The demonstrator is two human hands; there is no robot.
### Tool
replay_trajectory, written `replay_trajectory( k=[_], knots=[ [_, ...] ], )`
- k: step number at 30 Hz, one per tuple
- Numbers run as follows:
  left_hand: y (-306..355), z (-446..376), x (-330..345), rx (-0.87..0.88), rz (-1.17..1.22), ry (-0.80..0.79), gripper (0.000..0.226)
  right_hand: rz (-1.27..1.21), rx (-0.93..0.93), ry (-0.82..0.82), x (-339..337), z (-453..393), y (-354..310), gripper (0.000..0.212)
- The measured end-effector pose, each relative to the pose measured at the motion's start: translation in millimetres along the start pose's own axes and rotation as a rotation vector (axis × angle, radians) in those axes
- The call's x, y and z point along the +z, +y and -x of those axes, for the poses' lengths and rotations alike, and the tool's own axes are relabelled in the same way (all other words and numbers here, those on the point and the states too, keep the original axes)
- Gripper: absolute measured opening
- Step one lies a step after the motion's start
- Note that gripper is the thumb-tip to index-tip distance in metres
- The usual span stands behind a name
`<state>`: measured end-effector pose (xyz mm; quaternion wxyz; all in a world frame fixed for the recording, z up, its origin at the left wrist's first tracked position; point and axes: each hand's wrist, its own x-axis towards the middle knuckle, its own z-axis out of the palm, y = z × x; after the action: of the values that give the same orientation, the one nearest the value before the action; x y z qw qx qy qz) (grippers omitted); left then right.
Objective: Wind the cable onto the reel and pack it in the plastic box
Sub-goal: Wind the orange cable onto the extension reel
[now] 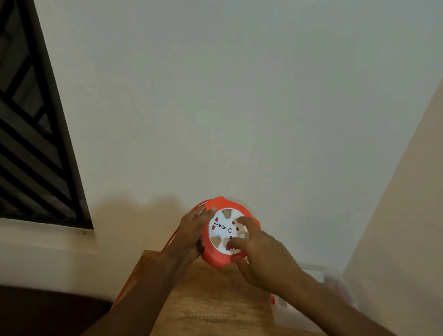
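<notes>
Here, low and centre in the frame, the orange reel [228, 232] is held above the far edge of the wooden tabletop [210, 300], its white socket face turned toward the viewer. The left hand [191, 238] grips the reel's left rim, fingers curled round it; the right hand [256, 252] lies on the white face with fingers bent, apparently set to turn it, though whether it pinches a knob cannot be told.

The orange cable [133, 278] runs from the reel's left side down past the tabletop's left edge and out of sight. Likely faults: the hanging cable may snag on that edge or kink under tension; uneven turns could bulge past the rim; the left grip may slip as the face rotates.

The clear plastic box [311, 296] sits at the tabletop's lower right, blurred. A pale wall [230, 92] fills the background; a dark barred window [23, 135] occupies the upper left.
</notes>
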<state>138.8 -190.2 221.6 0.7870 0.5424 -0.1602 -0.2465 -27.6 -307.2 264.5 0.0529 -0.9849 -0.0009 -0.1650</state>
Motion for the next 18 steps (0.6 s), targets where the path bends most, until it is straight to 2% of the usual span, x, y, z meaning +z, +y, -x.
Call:
replay_trajectory(
  k=[3, 7, 11, 18],
  knots=[
    [4, 1, 3, 0.011, -0.042, -0.063, 0.021, 0.195, -0.211, -0.1, -11, -6, 9, 0.034],
    [9, 0, 7, 0.034, -0.132, -0.127, 0.029, 0.349, -0.32, -0.186, -19, -13, 15, 0.047],
    [11, -1, 9, 0.021, -0.149, -0.156, 0.032, 0.443, -0.29, -0.198, -23, -17, 19, 0.07],
    [15, -1, 19, 0.029, -0.2, -0.173, 0.032, 0.56, -0.261, -0.305, -27, -24, 13, 0.076]
  ],
)
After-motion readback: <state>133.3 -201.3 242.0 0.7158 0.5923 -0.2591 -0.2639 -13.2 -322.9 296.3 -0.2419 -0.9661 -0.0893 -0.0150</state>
